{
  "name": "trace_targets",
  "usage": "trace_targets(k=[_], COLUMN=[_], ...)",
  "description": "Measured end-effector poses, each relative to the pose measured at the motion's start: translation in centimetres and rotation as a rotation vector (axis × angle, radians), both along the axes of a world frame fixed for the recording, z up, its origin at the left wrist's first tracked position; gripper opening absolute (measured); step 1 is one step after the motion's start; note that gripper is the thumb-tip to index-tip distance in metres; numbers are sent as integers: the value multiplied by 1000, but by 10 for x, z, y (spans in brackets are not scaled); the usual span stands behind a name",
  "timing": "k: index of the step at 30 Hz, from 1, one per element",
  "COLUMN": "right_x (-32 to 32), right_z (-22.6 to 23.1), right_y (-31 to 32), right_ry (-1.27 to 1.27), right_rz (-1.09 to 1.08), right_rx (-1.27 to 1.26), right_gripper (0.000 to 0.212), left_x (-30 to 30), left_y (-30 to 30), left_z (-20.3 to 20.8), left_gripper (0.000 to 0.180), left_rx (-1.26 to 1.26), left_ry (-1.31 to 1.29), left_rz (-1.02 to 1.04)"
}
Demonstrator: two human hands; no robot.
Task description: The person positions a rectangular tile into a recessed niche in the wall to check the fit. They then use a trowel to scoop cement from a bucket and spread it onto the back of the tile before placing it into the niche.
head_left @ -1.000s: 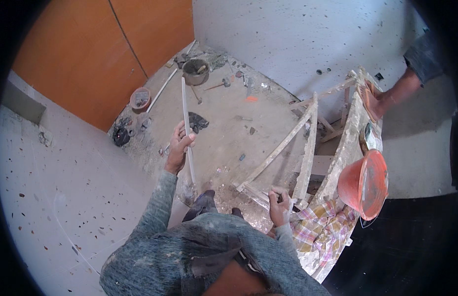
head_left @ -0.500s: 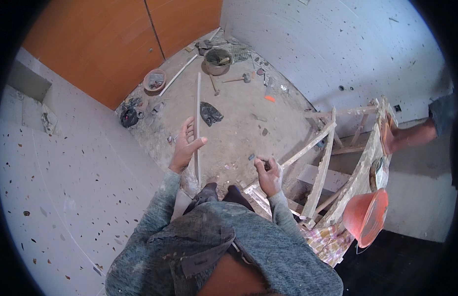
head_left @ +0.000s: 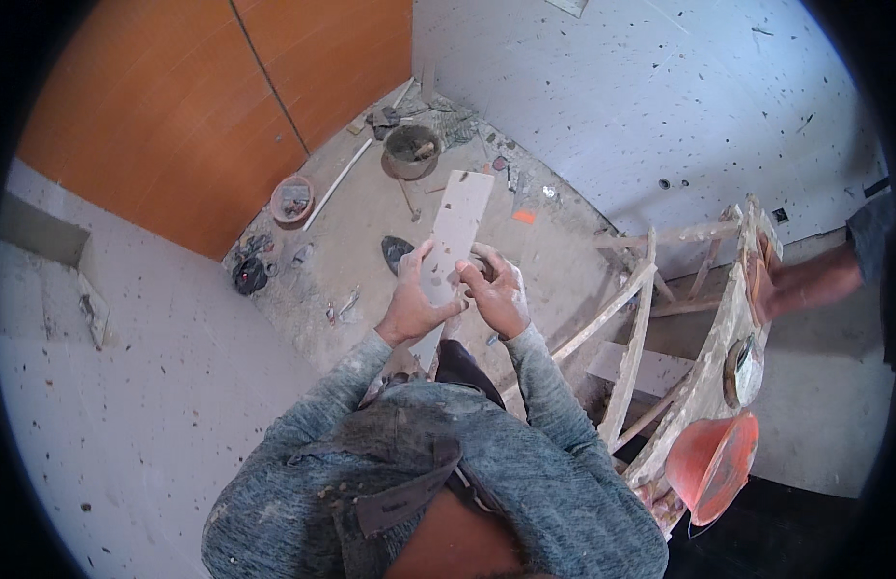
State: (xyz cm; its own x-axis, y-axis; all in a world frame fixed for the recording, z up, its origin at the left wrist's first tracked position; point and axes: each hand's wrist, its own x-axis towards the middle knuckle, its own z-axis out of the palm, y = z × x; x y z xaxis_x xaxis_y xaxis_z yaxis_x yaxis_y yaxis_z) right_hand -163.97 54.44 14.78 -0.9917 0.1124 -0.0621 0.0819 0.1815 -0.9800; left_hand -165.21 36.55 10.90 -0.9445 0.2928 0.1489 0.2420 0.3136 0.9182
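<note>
Upright in front of me stands a long, narrow strip of pale tile with brown flecks (head_left: 467, 207), its broad face showing. My left hand (head_left: 412, 301) is closed on its left edge, the thumb reaching across low on the strip. At the right edge, my right hand (head_left: 498, 297) grips with bent fingers, its thumb against the face. Some right fingertips are hidden. The strip's lower part passes down between my hands toward my legs.
At right, a wooden trestle (head_left: 703, 372) carries another person's foot (head_left: 764, 280), a round tin (head_left: 745, 371) and an orange bucket (head_left: 713, 463). A dark bucket (head_left: 412, 152), a pink tub (head_left: 293, 201) and a white bar (head_left: 338, 183) are on the far floor.
The strip has turned from edge-on to show its broad face. My right hand has come in from the right and taken hold of it; my left hand has moved right and closed on it.
</note>
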Motion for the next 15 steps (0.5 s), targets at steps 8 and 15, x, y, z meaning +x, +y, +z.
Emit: trace_targets(k=[8, 15], right_x=[-114, -221], right_z=[15, 31], right_y=[69, 111], right_ry=[165, 348], right_rz=[-209, -304], right_rx=[227, 273], right_gripper=[25, 20], left_x=[-132, -253], left_y=[92, 154], left_z=[12, 20], left_gripper=[114, 111], left_rx=[-122, -37], left_ry=[158, 189], left_rz=[-102, -88])
